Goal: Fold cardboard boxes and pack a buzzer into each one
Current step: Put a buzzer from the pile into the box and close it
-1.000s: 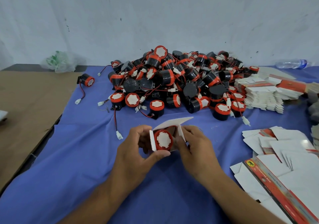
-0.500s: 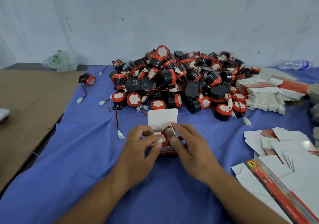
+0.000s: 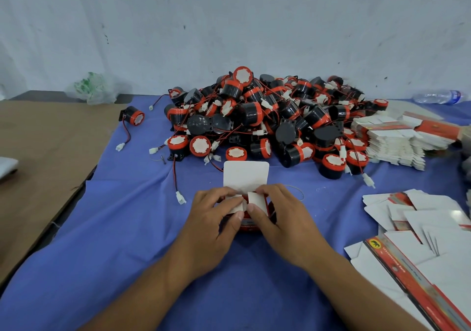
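Buzzers [image 3: 267,119] black, red-banded, white faces; cloth [image 3: 127,228] blue; box flap [image 3: 246,175] white.

Light: even, diffuse, moderately bright, falling from above (no source in frame). Cool cast on the wall [image 3: 229,24]. Shadows are soft, with only faint ones under the left hand [image 3: 211,226] and right hand [image 3: 283,221] on the blue cloth [image 3: 127,228]. The raised flap of the box [image 3: 246,175] is near blown-out white and shows little texture. Small glare patch on the flat cartons [image 3: 456,214]. Wide-angle stretch toward the edges. The bottle [image 3: 438,96] and far right margin are smeared.
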Action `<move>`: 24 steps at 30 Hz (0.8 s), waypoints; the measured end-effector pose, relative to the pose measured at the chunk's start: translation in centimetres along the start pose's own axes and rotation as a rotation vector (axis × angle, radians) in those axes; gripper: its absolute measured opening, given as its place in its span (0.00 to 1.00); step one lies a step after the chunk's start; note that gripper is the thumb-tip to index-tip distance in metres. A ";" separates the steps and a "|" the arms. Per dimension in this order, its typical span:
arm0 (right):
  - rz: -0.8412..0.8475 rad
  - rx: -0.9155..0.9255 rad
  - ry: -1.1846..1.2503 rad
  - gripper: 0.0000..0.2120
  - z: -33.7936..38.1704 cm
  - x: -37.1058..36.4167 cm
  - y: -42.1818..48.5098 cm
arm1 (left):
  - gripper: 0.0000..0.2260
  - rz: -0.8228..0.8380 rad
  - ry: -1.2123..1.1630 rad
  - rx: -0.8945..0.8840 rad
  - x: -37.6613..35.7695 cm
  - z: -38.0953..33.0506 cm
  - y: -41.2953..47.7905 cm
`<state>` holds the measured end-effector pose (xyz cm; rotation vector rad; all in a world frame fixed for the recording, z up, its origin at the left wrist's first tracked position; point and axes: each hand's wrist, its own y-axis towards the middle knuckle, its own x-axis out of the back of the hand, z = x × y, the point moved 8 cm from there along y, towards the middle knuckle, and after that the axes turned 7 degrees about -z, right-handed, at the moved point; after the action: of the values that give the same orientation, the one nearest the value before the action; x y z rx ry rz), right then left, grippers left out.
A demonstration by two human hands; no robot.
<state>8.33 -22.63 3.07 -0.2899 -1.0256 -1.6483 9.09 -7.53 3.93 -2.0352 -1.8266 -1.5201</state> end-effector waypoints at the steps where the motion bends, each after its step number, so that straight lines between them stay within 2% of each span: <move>1: -0.009 -0.001 -0.003 0.21 0.0 0.1 0.1 | 0.19 0.002 0.000 0.001 0.0 0.0 0.0; 4: -0.044 -0.026 0.026 0.16 0.0 0.3 0.2 | 0.19 0.007 -0.005 0.016 -0.1 0.3 -0.1; 6: -0.078 -0.105 0.115 0.11 -0.5 0.5 0.2 | 0.16 0.000 -0.010 0.016 -0.1 0.4 -0.1; 9: -0.038 -0.283 0.382 0.16 -1.8 0.2 0.1 | 0.14 0.001 -0.010 -0.006 0.0 0.1 0.0; 10: -0.027 -0.301 0.446 0.17 -1.9 0.1 0.1 | 0.14 0.005 -0.017 -0.004 0.0 0.1 0.0; 15: 0.055 -0.299 0.564 0.06 -2.0 -0.7 0.2 | 0.09 -0.042 -0.077 0.059 0.4 0.7 0.1; 18: 0.037 -0.322 0.555 0.12 -2.3 -1.0 0.1 | 0.06 -0.094 -0.195 0.138 0.7 1.3 0.0; 21: 0.010 -0.247 0.568 0.25 -1.7 -0.6 0.3 | 0.15 -0.112 -0.338 0.237 0.7 2.1 -0.3; 22: 0.018 -0.190 0.541 0.25 -1.3 -0.5 0.4 | 0.20 -0.118 -0.358 0.238 0.7 2.0 -0.3; 24: 0.041 -0.115 0.500 0.17 -0.8 -0.2 0.5 | 0.29 -0.123 -0.401 0.231 0.5 1.8 -0.3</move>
<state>9.05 -23.08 2.68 0.0304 -0.5450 -1.6317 9.90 -6.04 3.08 -2.2693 -2.1749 -0.9066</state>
